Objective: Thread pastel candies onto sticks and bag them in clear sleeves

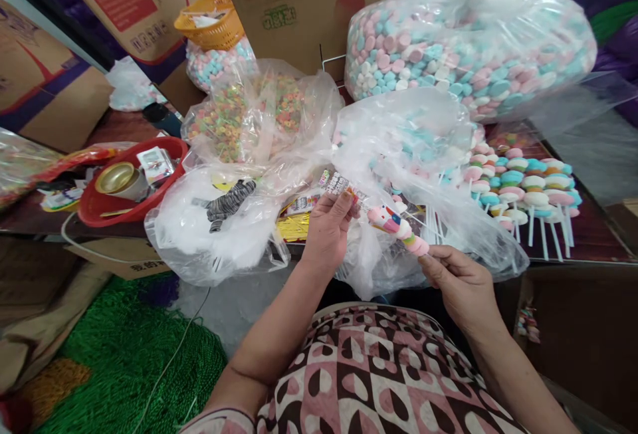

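Between my two hands stretches a marshmallow skewer point(417, 246), pink and white with a green-yellow band and a printed part at its upper end. My left hand point(329, 228) is closed, pinching a small printed clear wrapper point(335, 183) by the skewer's upper end. Whether the skewer lies inside the wrapper, I cannot tell. The fingers of my right hand point(461, 284) pinch the skewer's lower pink end; its stick is hidden. Just beyond, an open clear bag point(413, 128) holds pastel marshmallows. Finished-looking marshmallow sticks point(528, 188) lie in a pile to the right.
A big bag of marshmallows point(468, 48) stands behind, beside a bag of ring-shaped candies point(259, 108). Leftward are a white bag with striped ties point(214, 221), golden ties point(293, 228) and a red basin point(92, 205). Cardboard boxes point(299, 15) line the back; green strands point(134, 347) cover the floor.
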### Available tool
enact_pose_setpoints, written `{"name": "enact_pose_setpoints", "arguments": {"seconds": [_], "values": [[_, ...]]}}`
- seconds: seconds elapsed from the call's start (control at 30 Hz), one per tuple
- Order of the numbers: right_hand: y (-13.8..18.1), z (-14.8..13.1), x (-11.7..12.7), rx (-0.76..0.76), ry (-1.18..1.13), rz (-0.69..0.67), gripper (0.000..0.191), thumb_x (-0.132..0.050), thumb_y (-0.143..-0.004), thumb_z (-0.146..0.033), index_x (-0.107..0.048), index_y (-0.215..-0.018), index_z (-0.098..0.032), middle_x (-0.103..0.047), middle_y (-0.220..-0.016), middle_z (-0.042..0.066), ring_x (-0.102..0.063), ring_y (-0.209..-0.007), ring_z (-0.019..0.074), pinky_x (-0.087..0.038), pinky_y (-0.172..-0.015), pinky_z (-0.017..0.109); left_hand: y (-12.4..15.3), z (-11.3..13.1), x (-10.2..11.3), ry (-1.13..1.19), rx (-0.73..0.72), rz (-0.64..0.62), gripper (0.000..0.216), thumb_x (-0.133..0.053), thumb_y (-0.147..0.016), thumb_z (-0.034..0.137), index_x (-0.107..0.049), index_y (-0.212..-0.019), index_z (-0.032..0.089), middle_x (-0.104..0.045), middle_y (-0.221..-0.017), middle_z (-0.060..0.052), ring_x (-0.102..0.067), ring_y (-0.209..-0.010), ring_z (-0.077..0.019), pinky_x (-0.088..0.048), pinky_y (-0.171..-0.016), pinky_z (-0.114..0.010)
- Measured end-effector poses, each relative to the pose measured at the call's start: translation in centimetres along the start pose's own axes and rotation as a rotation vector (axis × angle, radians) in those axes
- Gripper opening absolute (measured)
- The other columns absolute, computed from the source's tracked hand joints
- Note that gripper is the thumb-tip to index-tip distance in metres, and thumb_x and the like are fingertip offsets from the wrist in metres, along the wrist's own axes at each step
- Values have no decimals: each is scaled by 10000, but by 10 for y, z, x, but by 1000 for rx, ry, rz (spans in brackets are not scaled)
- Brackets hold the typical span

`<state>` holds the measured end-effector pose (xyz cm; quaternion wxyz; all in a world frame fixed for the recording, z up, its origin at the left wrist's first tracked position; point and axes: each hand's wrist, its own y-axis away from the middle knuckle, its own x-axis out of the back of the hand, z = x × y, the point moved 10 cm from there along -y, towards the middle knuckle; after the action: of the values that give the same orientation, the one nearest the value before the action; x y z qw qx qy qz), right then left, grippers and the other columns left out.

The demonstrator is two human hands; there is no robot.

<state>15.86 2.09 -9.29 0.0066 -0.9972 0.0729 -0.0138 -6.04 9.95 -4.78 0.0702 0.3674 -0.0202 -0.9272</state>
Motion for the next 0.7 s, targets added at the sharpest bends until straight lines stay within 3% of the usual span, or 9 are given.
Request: {"name": "enact_pose_setpoints", "arguments": {"seconds": [0.13,0.37,0.53,0.7], "values": [[0,-8,-1,55,70,5,175,-661,-858,-373,-749,-835,-223,-455,-477,-59,-399,-435,94,-320,-422,229,3,9,2,-82,-93,31,327,-875,-622,344,-596,-631,172,-603,-622,51,-521,-586,-51,-430,-631,-200],[2,-31,-4,214,304,-1,152,-630,-875,-319,-748,-872,-221,-521,-522,-47,-458,-465,106,-370,-460,247,9,9,-2,-161,-135,22,296,-842,-681,358,-606,-674,179,-578,-610,58,-497,-580,-50,-419,-615,-200],[0,-16,2,94,170,11,186,-623,-894,-374,-729,-950,-232,-551,-560,-44,-488,-505,115,-407,-491,251,5,11,-4,-130,-64,-3,237,-833,-690,329,-661,-765,183,-669,-707,29,-565,-583,-70,-439,-564,-218],[-5,-15,7,-7,-41,-49,185,-651,-880,-406,-684,-954,-239,-669,-668,-15,-520,-479,117,-445,-494,271,-7,36,8,-55,-102,62,222,-835,-670,249,-666,-797,183,-692,-723,32,-608,-581,-80,-460,-560,-220]]}}
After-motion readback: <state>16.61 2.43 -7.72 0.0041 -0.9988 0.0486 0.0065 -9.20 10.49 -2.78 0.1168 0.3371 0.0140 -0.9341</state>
